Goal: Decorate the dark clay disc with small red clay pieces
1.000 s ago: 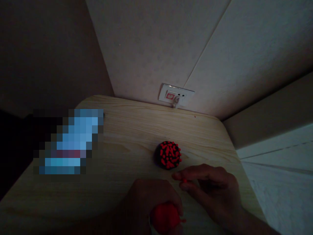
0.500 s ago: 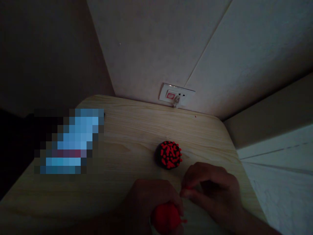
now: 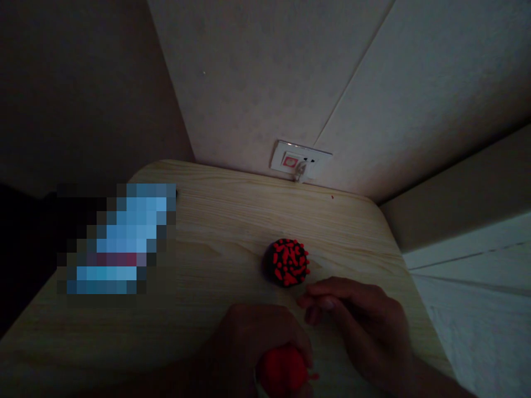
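Near the bottom edge, my left hand [image 3: 257, 331] is wrapped round a soft-looking red lump [image 3: 283, 369], perhaps modelling clay. A pale rim shows at the lump's lower left, and a small red bit sticks out on its right. To the right, my right hand [image 3: 360, 315] has its thumb pressed against curled fingers. Its fingertips look reddish, but whatever lies between them is hidden. Just beyond those fingertips a dark round object [image 3: 289, 263] sits on the wooden tabletop [image 3: 215, 221], its top dotted with small red dabs and short strips.
A blurred-out bright blue panel [image 3: 128, 235] lies on the left of the tabletop. On the wall behind is a socket plate [image 3: 301, 160] with a plug in it. A tiny red speck [image 3: 332, 197] lies near the back edge. The room is dim.
My right fingers have shifted slightly left and the thumb has slid back along them; the red bit seen between them before is now out of sight. My left hand keeps its hold.
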`<state>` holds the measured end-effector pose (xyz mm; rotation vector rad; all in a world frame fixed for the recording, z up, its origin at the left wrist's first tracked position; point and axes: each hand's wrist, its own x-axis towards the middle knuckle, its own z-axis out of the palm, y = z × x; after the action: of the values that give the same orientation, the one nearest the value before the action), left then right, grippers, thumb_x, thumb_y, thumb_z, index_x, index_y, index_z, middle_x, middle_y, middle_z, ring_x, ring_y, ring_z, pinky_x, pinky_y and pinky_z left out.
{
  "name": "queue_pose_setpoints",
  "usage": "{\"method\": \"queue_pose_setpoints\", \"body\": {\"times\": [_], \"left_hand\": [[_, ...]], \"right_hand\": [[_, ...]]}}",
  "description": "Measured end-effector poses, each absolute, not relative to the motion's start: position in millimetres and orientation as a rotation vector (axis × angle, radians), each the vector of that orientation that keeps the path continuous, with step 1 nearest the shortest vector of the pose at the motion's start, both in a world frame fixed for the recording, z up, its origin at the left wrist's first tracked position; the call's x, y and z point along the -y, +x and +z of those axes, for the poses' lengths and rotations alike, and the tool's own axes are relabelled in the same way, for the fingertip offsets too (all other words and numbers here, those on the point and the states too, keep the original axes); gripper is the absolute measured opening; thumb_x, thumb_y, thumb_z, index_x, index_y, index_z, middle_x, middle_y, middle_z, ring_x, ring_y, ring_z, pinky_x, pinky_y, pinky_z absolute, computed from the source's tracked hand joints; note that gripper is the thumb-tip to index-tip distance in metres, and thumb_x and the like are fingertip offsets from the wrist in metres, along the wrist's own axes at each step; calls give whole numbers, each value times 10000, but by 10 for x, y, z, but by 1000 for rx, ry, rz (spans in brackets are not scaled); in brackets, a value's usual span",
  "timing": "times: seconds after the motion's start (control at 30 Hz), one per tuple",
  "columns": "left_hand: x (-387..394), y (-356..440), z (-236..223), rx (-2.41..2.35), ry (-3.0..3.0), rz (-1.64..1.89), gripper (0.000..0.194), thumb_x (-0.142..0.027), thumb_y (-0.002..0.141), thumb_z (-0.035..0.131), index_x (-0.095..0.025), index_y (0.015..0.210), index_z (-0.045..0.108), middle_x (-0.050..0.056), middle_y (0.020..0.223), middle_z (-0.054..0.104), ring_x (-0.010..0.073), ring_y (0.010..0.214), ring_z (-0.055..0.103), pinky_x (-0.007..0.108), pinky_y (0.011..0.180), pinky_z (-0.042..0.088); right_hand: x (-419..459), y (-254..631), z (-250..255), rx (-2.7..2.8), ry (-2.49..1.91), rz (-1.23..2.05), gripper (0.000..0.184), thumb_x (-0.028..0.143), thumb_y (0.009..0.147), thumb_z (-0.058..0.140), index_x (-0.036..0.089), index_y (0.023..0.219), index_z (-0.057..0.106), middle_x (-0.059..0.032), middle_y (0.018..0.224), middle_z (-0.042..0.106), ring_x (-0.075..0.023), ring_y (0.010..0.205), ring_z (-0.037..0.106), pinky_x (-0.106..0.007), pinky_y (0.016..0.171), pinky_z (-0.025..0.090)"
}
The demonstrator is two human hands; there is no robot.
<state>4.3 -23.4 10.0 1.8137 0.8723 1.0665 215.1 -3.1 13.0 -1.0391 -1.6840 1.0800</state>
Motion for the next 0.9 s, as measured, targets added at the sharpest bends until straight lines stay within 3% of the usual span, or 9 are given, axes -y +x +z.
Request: {"method": "queue_pose_setpoints", "body": {"times": [0.1,0.3,0.5,0.73,0.87,0.9], "left_hand": [[232,60,66,-876,1785,1077,77,-297,915,645,-231,877,660,-15,768,750,134,658,677,195,706,582],[158,-21,123,-810,1818,1000,36,-237,874,697,-224,855,670,-27,753,755,112,646,679,156,724,563],[-24,60,222,-818,1861,881,138,-368,866,727,-233,891,725,14,733,730,177,743,704,197,660,569],[-72,142,120,-801,1822,865,158,-381,865,707,-226,834,707,3,682,711,165,667,683,208,618,552],[77,84,51,-628,1803,1061,85,-264,826,688,-212,775,644,-38,637,696,103,548,632,166,590,513],[117,68,52,-782,1786,1052,25,-199,828,675,-208,826,652,-32,697,721,104,599,651,170,661,524]], "right_hand": [[35,2131,118,1642,-1024,1100,318,63,976,635,271,1166,782,-27,902,841,-125,662,767,-193,636,648],[40,2144,96,1649,-1069,1109,293,71,930,721,289,1110,796,-22,945,848,-122,705,783,-184,672,653],[12,2131,116,1667,-1047,1044,334,44,822,826,287,1049,804,1,944,853,-148,835,821,-181,785,663],[-23,2133,161,1734,-996,959,172,94,792,865,227,882,803,-14,748,797,-147,668,756,-213,642,623],[-27,2142,164,1729,-954,1018,102,145,827,855,228,843,799,-10,707,787,-142,623,735,-211,603,602],[-26,2143,164,1743,-960,1022,90,150,847,838,233,856,804,-9,709,791,-141,620,737,-208,599,599]]}}
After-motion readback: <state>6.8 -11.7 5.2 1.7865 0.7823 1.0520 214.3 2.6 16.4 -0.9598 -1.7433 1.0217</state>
